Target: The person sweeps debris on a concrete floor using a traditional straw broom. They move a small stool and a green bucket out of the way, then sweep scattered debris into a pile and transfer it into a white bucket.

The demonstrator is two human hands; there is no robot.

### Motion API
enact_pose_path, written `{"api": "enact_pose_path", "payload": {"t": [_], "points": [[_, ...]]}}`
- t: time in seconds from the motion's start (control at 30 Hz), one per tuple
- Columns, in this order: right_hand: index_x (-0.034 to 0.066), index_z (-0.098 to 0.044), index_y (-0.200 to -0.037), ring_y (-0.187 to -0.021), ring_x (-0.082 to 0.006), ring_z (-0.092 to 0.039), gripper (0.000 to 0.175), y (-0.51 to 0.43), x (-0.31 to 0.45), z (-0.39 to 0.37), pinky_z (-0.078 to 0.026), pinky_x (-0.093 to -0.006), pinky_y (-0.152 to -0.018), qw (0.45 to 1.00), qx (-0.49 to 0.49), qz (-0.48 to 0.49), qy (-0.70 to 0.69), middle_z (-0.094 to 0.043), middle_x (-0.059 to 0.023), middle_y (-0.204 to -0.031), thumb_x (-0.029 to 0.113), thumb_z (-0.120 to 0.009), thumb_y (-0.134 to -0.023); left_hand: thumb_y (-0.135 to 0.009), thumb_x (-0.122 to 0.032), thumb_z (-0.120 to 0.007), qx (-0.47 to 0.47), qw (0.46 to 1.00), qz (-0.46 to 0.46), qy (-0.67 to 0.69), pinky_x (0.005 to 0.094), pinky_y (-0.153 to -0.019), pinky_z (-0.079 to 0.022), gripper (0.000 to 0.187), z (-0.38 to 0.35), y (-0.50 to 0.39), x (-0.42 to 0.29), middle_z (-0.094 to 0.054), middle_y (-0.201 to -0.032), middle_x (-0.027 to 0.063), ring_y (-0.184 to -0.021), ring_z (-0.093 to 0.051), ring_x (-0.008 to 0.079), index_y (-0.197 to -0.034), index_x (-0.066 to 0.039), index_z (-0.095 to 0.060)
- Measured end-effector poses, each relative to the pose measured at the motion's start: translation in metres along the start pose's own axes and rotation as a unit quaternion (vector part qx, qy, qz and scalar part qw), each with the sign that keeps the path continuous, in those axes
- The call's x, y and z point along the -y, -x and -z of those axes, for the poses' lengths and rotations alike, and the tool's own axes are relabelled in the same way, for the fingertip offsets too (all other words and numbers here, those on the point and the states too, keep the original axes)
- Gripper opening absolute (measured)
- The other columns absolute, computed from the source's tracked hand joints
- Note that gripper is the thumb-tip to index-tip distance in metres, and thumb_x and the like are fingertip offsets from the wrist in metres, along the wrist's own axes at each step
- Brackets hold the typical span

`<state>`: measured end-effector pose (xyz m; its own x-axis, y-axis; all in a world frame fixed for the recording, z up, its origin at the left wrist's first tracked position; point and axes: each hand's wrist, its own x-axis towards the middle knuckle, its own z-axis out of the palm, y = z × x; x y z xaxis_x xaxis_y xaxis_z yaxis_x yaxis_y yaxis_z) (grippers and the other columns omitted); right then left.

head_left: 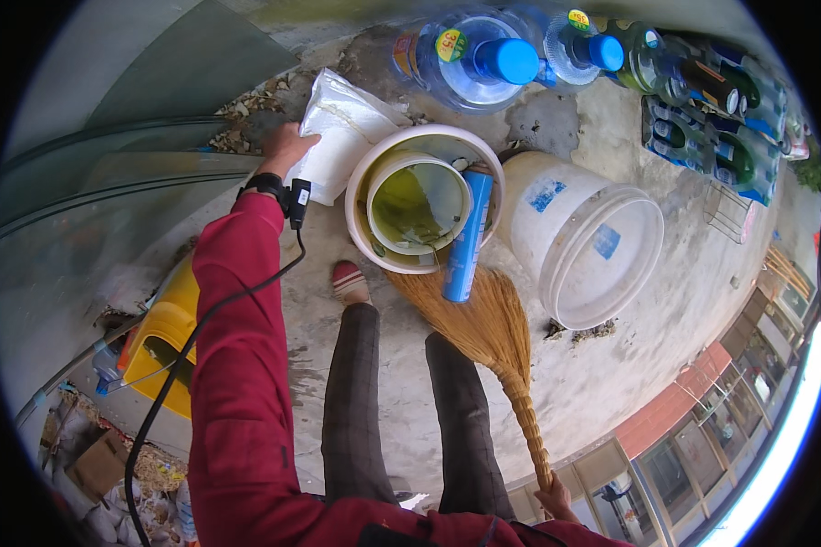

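Observation:
My left hand [289,147] grips the left edge of a white, creased bag or wrapped slab [339,130]; its fingers are partly hidden behind it. Down at the lower right, my right hand [555,498] is closed around the bound handle of a straw broom [482,321]. The broom's bristles fan out towards a pale pink basin [356,239]. Inside the basin sits a white bucket [466,205] of greenish water. A blue spray can [466,239] leans across the basin's rim, its lower end over the bristles.
A large translucent white plastic tub [520,195] lies tipped right of the basin. Big blue-capped water bottles [465,68] and shrink-wrapped green bottles [732,157] line the wall. Dry leaves [239,123] lie by glass panels [144,171]. A yellow plastic container [161,342] is at left.

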<state>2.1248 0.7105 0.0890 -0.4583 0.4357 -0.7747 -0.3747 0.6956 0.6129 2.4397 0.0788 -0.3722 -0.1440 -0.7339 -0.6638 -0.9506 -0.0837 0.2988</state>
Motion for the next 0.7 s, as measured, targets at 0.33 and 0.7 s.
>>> {"api": "enact_pose_path", "payload": {"t": [0.33, 0.7], "points": [[0.0122, -0.024, -0.136, -0.061, -0.0258, -0.063, 0.085, 0.007, -0.007, 0.021, -0.051, -0.0369, -0.058, 0.986, -0.016, 0.154, -0.061, -0.063, -0.0149, -0.080, 0.024, -0.067, -0.064, -0.068, -0.025, -0.068, -0.330, 0.941, 0.001, 0.080, 0.0442, -0.068, -0.046, 0.029, 0.003, 0.106, -0.004, -0.061, -0.079, 0.0193, -0.077, -0.057, 0.0382, -0.078, 0.001, -0.060], [0.0081, -0.016, -0.136, -0.091, -0.0385, -0.056, 0.083, -0.011, 0.003, 0.046, -0.044, -0.0454, -0.079, 0.947, -0.153, 0.245, 0.138, -0.057, -0.0226, -0.096, 0.012, -0.059, -0.065, -0.073, -0.015, -0.063, -0.422, 0.858, 0.092, 0.276, 0.0415, -0.067, -0.045, 0.022, 0.020, 0.304, -0.010, -0.060, -0.079, 0.0203, -0.074, -0.057, 0.0375, -0.084, 0.004, -0.060]]}}
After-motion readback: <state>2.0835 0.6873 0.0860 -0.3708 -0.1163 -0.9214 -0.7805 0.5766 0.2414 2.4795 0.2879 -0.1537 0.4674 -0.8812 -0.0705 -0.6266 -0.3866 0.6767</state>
